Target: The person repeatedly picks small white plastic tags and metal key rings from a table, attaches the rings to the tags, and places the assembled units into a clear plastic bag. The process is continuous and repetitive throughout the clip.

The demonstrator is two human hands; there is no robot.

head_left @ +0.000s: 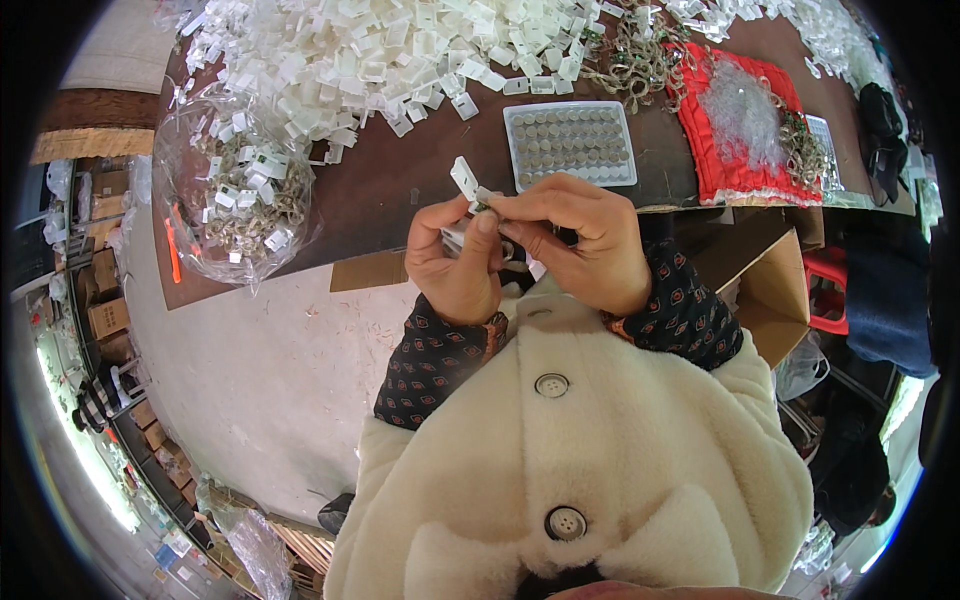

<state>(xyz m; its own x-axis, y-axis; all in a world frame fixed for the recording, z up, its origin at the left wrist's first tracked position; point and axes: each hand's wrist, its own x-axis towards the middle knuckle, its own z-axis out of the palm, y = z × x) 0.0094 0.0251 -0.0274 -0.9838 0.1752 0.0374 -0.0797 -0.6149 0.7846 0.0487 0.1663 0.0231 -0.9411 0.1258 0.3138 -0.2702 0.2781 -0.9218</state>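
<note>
In front of my chest, at the table's near edge, both hands meet around a small white plastic case (pixel 463 177) that sticks up between the fingertips. My left hand (pixel 460 262) is closed, thumb and fingers pinching the case from the left. My right hand (pixel 590 240) is closed too, its thumb and forefinger pressed on a small green part (pixel 480 208) at the case's lower end. The fingers hide most of that part. Just beyond my right hand lies a white tray (pixel 516 112) holding rows of round silvery button cells (pixel 570 142).
A big heap of white plastic cases (pixel 390 55) covers the table's far side. At left lies a clear bag (pixel 250 200) of cases and coiled wires, beside an orange tool (pixel 173 250). Wire bundles (pixel 640 65) and a red cloth (pixel 705 130) lie right. A cardboard box (pixel 775 300) stands below.
</note>
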